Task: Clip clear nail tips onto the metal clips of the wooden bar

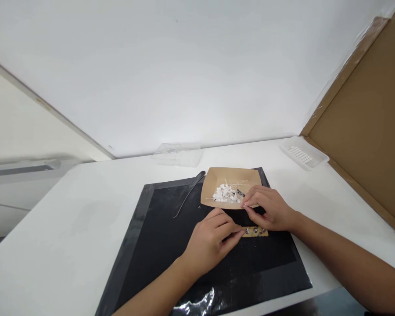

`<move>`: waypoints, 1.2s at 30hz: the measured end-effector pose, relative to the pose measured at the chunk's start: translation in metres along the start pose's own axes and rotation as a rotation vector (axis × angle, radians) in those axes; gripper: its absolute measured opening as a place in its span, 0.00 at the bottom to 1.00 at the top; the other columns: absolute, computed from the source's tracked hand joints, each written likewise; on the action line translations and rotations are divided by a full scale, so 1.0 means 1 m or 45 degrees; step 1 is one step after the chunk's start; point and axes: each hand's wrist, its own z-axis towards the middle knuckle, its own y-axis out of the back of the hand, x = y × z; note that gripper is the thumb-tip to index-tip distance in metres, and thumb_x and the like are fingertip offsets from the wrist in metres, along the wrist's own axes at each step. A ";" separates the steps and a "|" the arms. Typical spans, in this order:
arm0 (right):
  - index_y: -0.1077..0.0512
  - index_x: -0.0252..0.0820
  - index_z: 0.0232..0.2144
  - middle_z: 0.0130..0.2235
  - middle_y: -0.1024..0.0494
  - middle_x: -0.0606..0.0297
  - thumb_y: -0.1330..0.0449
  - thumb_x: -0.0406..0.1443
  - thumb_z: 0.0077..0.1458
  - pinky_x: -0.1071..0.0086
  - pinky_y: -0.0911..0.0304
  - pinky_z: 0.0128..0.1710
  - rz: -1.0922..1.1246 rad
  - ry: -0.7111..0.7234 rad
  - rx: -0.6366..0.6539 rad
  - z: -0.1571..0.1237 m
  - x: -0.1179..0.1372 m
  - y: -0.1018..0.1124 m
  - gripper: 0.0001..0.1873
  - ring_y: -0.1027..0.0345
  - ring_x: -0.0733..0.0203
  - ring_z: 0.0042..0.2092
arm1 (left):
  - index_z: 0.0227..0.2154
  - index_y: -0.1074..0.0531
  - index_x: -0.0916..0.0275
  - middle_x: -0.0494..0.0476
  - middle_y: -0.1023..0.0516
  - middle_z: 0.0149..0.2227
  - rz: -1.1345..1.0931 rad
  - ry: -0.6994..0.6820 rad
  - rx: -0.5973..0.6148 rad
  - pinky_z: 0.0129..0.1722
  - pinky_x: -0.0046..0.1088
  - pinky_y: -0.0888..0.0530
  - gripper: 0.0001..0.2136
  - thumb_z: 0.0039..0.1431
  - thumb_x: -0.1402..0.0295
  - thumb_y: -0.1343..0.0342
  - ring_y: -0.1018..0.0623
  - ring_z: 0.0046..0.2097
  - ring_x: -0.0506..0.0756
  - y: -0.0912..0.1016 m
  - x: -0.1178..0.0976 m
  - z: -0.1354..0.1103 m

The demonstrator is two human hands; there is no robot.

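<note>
A narrow tan strip [256,232] with small shiny round pieces along it lies on the black mat [164,245]. My left hand [213,239] pinches the strip's left end between thumb and fingers. Just beyond, my right hand [266,206] is at the near right rim of a brown paper tray [210,175], its thumb and fingertips pressed together; whatever they may hold is too small to make out. Inside the tray are a heap of white scraps [225,193], thin slivers and a dark patterned piece [240,193].
Curved-tip tweezers [190,193] lie on the mat left of the tray. Behind stands a clear plastic lid or box [177,154]. At the back right, a clear container [304,153] holds white strips, beside a cardboard wall [365,114]. Everything rests on a white table [69,228].
</note>
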 end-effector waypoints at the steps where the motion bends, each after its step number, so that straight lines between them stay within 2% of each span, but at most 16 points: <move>1: 0.32 0.47 0.43 0.38 0.18 0.62 0.39 0.27 0.63 0.62 0.26 0.39 -0.001 0.004 -0.002 0.000 0.000 0.000 0.12 0.24 0.56 0.40 | 0.38 0.19 0.60 0.53 0.18 0.32 0.001 -0.005 0.000 0.36 0.30 0.23 0.01 0.67 0.71 0.35 0.23 0.36 0.53 0.000 0.000 0.000; 13: 0.32 0.48 0.44 0.38 0.19 0.62 0.39 0.28 0.64 0.62 0.26 0.39 0.004 0.003 0.008 -0.001 -0.001 0.000 0.11 0.24 0.56 0.40 | 0.41 0.19 0.60 0.54 0.17 0.33 -0.005 -0.020 0.009 0.36 0.30 0.22 0.03 0.67 0.73 0.36 0.22 0.36 0.54 0.000 0.004 -0.002; 21: 0.33 0.48 0.47 0.39 0.18 0.62 0.39 0.28 0.66 0.62 0.26 0.40 0.019 -0.067 -0.010 -0.004 -0.004 0.000 0.11 0.23 0.55 0.42 | 0.38 0.19 0.60 0.55 0.18 0.34 -0.004 -0.032 0.065 0.37 0.29 0.23 0.03 0.68 0.73 0.38 0.23 0.38 0.53 0.002 0.004 -0.002; 28: 0.31 0.47 0.42 0.31 0.22 0.68 0.38 0.32 0.65 0.67 0.35 0.32 -0.024 0.056 0.201 0.000 0.004 0.009 0.06 0.30 0.61 0.31 | 0.38 0.20 0.60 0.55 0.19 0.34 0.040 -0.060 0.097 0.37 0.28 0.23 0.04 0.69 0.73 0.39 0.23 0.37 0.53 0.006 0.003 0.000; 32: 0.29 0.46 0.39 0.29 0.24 0.70 0.39 0.35 0.67 0.67 0.40 0.30 -0.119 0.078 0.316 0.001 0.006 0.011 0.01 0.32 0.62 0.30 | 0.38 0.20 0.60 0.54 0.18 0.35 0.043 -0.081 0.103 0.37 0.27 0.24 0.04 0.70 0.73 0.39 0.23 0.36 0.52 0.007 0.005 -0.002; 36: 0.27 0.44 0.39 0.30 0.24 0.68 0.39 0.39 0.66 0.66 0.44 0.31 -0.212 0.060 0.383 0.002 0.004 0.016 0.05 0.34 0.61 0.31 | 0.41 0.20 0.61 0.55 0.18 0.37 0.046 -0.118 0.165 0.38 0.26 0.23 0.04 0.70 0.73 0.40 0.22 0.38 0.52 0.011 0.008 -0.002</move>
